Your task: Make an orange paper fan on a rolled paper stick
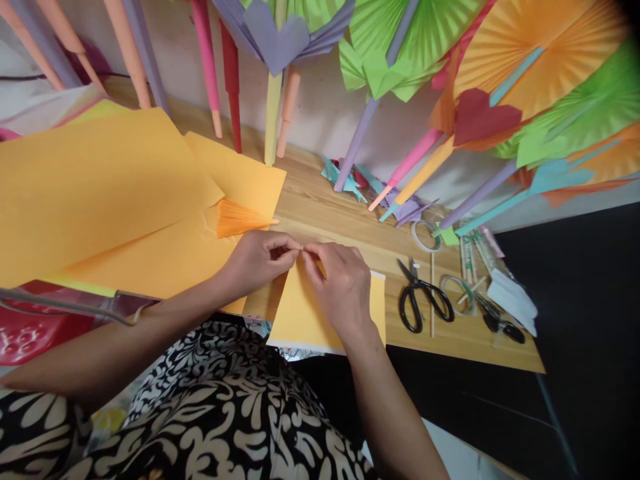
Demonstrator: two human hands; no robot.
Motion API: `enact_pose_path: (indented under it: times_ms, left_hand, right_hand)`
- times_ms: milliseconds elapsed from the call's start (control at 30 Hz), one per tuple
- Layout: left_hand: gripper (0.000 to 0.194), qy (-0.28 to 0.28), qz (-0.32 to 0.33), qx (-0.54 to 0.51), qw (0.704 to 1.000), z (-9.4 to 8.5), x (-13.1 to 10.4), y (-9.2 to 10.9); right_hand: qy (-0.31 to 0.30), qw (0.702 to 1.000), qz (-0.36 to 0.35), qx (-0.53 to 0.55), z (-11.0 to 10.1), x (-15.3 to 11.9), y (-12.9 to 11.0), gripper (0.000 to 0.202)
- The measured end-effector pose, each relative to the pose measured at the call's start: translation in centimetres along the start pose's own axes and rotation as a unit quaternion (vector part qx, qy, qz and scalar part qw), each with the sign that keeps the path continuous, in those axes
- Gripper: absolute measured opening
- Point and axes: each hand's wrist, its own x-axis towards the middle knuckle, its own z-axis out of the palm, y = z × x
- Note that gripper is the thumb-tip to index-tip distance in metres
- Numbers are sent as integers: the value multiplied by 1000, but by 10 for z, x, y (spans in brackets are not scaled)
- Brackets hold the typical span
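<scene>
Over the wooden table, my left hand (257,261) and my right hand (343,283) meet fingertip to fingertip. Both are closed in a pinch on something tiny and pale that I cannot make out. Beneath my right hand lies a yellow-orange paper sheet (294,312) with white strips along its near edge and far right corner. A small pleated orange paper fan (235,219) rests just beyond my left hand, on larger yellow-orange sheets (100,180). Pale thread trails beside that fan.
Black-handled scissors (417,293) and a thin wooden stick (433,313) lie to the right. Beyond them are a tape roll (426,236), glue tubes (468,257) and a second cutting tool (500,323). Finished paper fans (540,53) on rolled-paper handles lean against the wall.
</scene>
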Motion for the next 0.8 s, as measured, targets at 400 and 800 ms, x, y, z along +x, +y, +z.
enact_pose_path:
  times_ms: [400, 800]
  left_hand:
    - [17, 4, -7, -9, 1000, 0, -1, -2]
    - [18, 10, -11, -16, 1000, -1, 0, -2]
  right_hand:
    - [-3, 999, 15, 44, 2, -1, 2, 18]
    - [-13, 992, 50, 119, -4, 0, 4, 15]
